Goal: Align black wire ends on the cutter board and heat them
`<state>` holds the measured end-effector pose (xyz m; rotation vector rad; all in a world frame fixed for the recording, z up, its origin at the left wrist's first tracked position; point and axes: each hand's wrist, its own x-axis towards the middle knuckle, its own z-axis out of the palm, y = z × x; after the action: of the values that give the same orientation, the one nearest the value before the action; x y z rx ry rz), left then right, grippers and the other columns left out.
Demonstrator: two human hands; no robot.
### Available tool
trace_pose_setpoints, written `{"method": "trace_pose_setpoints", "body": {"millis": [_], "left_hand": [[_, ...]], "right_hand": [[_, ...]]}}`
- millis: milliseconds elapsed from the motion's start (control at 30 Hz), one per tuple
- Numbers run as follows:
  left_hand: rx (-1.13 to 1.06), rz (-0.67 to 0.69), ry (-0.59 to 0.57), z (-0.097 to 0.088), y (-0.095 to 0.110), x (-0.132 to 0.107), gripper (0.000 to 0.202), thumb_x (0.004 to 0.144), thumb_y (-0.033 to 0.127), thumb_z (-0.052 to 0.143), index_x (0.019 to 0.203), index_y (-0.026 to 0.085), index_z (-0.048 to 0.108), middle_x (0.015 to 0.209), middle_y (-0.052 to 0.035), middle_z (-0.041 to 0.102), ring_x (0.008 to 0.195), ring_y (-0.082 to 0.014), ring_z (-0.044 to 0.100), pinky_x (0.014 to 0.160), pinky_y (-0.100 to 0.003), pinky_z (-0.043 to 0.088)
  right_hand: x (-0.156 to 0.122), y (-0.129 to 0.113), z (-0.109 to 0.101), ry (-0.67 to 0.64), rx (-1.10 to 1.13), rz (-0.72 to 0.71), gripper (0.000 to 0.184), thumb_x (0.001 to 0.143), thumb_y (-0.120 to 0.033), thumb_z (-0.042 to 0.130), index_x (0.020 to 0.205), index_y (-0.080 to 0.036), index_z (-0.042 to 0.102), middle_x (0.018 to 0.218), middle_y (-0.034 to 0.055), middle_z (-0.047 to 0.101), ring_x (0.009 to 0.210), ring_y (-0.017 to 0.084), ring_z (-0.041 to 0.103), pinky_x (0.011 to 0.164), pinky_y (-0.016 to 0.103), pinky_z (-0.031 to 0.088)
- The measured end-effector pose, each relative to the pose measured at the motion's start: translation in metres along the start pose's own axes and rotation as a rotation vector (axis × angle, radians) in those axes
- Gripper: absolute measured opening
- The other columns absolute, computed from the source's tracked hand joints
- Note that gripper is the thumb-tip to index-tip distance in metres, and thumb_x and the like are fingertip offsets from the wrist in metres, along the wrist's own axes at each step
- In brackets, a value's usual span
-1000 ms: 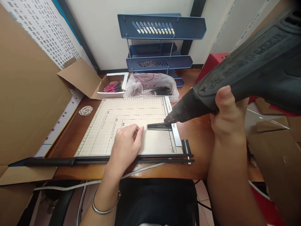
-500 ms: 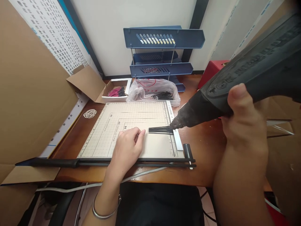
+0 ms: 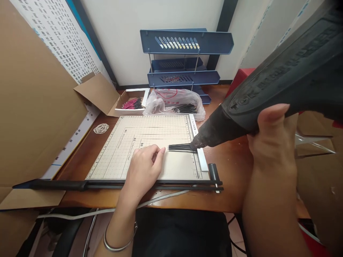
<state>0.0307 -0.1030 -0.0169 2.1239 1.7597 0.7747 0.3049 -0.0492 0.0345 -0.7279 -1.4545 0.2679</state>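
My right hand (image 3: 276,139) is wrapped round a big dark heat gun (image 3: 268,82), thumb along its side. The gun's nozzle tip rests over the right end of a row of thin black wires (image 3: 180,147). These wires lie side by side, flat on the cream gridded board of a paper trimmer (image 3: 158,125), against its white ruler edge (image 3: 203,160). My left hand (image 3: 144,164) rests on the board with its fingers curled closed, thumb and fingertips just left of the wires' pale tips. Whatever those fingers hold is hidden.
The trimmer's black blade arm (image 3: 60,184) runs along the front. Behind stand a small box of pink and black pieces (image 3: 132,103), a plastic bag (image 3: 160,103) with black pieces and a blue tray rack (image 3: 184,43). Rubber bands (image 3: 101,128) lie left; cardboard (image 3: 40,89) walls that side.
The heat gun and my right hand have shifted slightly left, so the nozzle reaches a little farther over the wires. My left hand has hardly moved.
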Motion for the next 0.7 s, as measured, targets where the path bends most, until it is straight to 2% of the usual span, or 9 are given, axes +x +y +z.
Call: {"method": "trace_pose_setpoints", "body": {"millis": [167, 333, 433, 567, 700], "left_hand": [[0.017, 0.022, 0.006, 0.0001, -0.0008, -0.0003, 0.039, 0.103, 0.034, 0.047, 0.067, 0.02, 0.047, 0.065, 0.0012, 0.059, 0.063, -0.016, 0.049, 0.069, -0.033, 0.032], [-0.005, 0.016, 0.009, 0.0001, -0.0008, 0.0002, 0.04, 0.103, 0.035, 0.047, 0.066, 0.02, 0.045, 0.064, 0.0017, 0.057, 0.063, -0.0156, 0.048, 0.066, -0.032, 0.031], [-0.005, 0.006, 0.013, 0.0002, -0.0003, -0.0003, 0.04, 0.103, 0.035, 0.047, 0.066, 0.02, 0.045, 0.063, 0.0022, 0.057, 0.063, -0.0156, 0.048, 0.066, -0.032, 0.031], [0.011, 0.014, 0.029, 0.0007, -0.0004, -0.0013, 0.041, 0.103, 0.035, 0.048, 0.065, 0.021, 0.044, 0.062, 0.0025, 0.056, 0.061, -0.0155, 0.048, 0.067, -0.033, 0.032], [0.023, 0.02, 0.029, 0.0009, -0.0004, -0.0022, 0.04, 0.103, 0.035, 0.047, 0.066, 0.021, 0.044, 0.063, 0.0021, 0.057, 0.063, -0.016, 0.049, 0.069, -0.034, 0.033]], "right_hand": [[0.0031, -0.0055, 0.0029, 0.004, -0.021, -0.023, 0.035, 0.089, -0.062, 0.065, 0.111, -0.036, 0.07, 0.118, -0.0026, 0.062, 0.135, 0.023, 0.053, 0.127, 0.049, 0.031], [0.0029, -0.0022, 0.0048, -0.005, 0.059, -0.005, 0.03, 0.087, -0.054, 0.072, 0.11, -0.036, 0.072, 0.117, -0.0026, 0.063, 0.13, 0.025, 0.056, 0.123, 0.052, 0.037], [0.0021, -0.001, 0.0041, 0.026, 0.073, -0.001, 0.029, 0.088, -0.052, 0.071, 0.112, -0.035, 0.072, 0.118, -0.0025, 0.063, 0.131, 0.024, 0.055, 0.124, 0.051, 0.036], [0.0023, 0.0003, 0.0018, 0.028, 0.028, -0.03, 0.032, 0.087, -0.055, 0.071, 0.113, -0.037, 0.071, 0.118, -0.0031, 0.061, 0.137, 0.024, 0.051, 0.127, 0.05, 0.031], [0.0033, 0.0009, 0.0014, 0.015, 0.048, -0.022, 0.033, 0.087, -0.057, 0.071, 0.113, -0.037, 0.071, 0.117, -0.0025, 0.061, 0.137, 0.025, 0.051, 0.125, 0.052, 0.034]]}}
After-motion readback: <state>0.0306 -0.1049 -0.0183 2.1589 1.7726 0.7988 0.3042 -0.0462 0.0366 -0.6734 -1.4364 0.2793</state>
